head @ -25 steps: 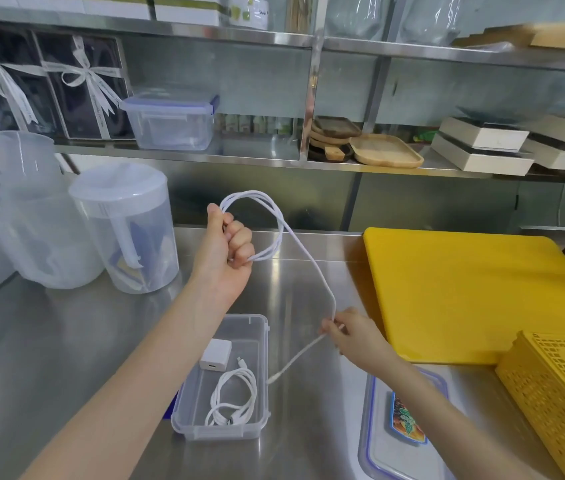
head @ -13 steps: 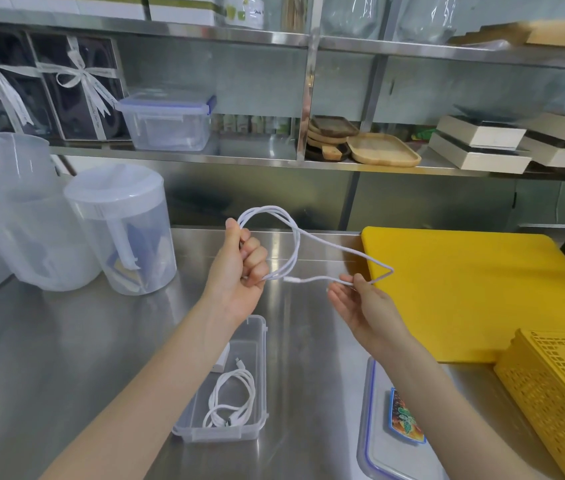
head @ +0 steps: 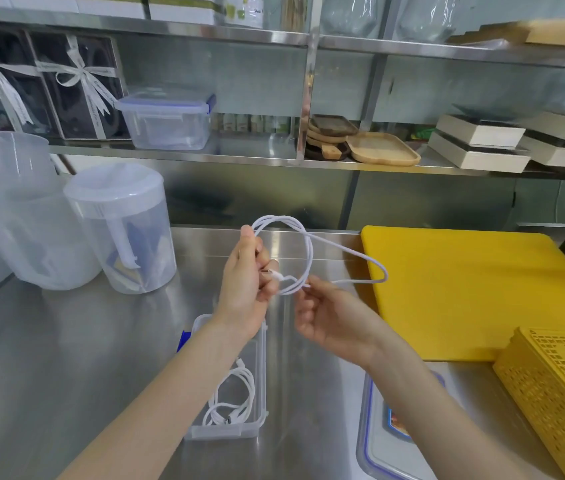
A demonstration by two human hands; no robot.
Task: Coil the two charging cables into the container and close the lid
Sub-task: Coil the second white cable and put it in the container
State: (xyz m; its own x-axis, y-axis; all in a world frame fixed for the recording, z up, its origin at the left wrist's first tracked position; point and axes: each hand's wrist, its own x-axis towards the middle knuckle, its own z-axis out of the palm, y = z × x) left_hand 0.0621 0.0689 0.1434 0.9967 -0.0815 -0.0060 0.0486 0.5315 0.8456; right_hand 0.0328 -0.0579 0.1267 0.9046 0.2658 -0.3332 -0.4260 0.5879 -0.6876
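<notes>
Head view: steel surface (head: 66, 358), largest thing here.
Container (head: 263, 375): at 6 o'clock from both hands, long axis 12-to-6, first cable (head: 234, 398) coiled inside.
Lid (head: 374, 445): at 5 o'clock, off.
Second cable (head: 310, 252): held above the container, loop trailing toward 3 o'clock.
Left hand (head: 244, 275): grip curled round the coil; nearer the container.
Right hand (head: 334, 317): grip pinching the loose strand.

i count two white cables: one (head: 303, 258) looped between my two hands, left (head: 244, 278) and right (head: 333, 317), one (head: 234, 396) coiled in the single open container (head: 263, 375). one lid (head: 374, 445), two clear pitchers (head: 125, 230) (head: 28, 230), one yellow board (head: 464, 292), one yellow basket (head: 558, 393).
</notes>
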